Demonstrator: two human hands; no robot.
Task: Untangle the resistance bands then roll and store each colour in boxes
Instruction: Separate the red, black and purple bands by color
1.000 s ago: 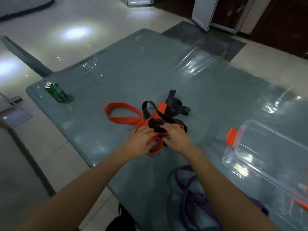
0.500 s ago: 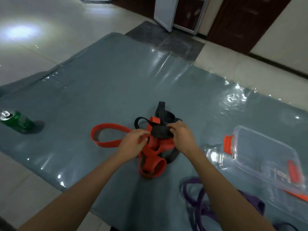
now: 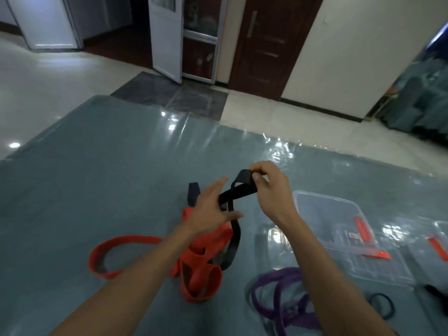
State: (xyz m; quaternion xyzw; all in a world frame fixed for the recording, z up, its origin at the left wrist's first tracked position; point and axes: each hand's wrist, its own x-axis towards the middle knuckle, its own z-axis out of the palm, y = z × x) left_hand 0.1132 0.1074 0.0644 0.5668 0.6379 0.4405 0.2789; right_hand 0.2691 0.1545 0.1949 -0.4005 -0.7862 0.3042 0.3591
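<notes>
Since half a second ago the black band (image 3: 238,193) has been raised out of the heap, and the orange band (image 3: 191,258) has been let go by the left hand (image 3: 208,212). The top loop of the black band is pinched between the thumb and curled fingers of the right hand (image 3: 271,192) and held above the table (image 3: 97,178). From there a strip runs towards 8 o'clock past the left hand, and another hangs towards 6 o'clock into the orange band, with which it is tangled. A further dark end is seen standing at 9 o'clock, behind the left hand.

The left hand's fingers are spread and straight and nothing is grasped by them. It cannot be told whether the black strip is touched by the palm.

The orange band lies on the table at 7 o'clock from the raised loop, one wide loop reaching out towards 8 o'clock. The purple band (image 3: 282,271) is coiled on the table at 5 o'clock, apart from the orange one. A clear box (image 3: 327,214) with orange clips is set at 4 o'clock, just beside the right forearm.

The table is covered by a grey-blue cloth under glossy film. A brown door (image 3: 264,44) is seen at 12 o'clock.
</notes>
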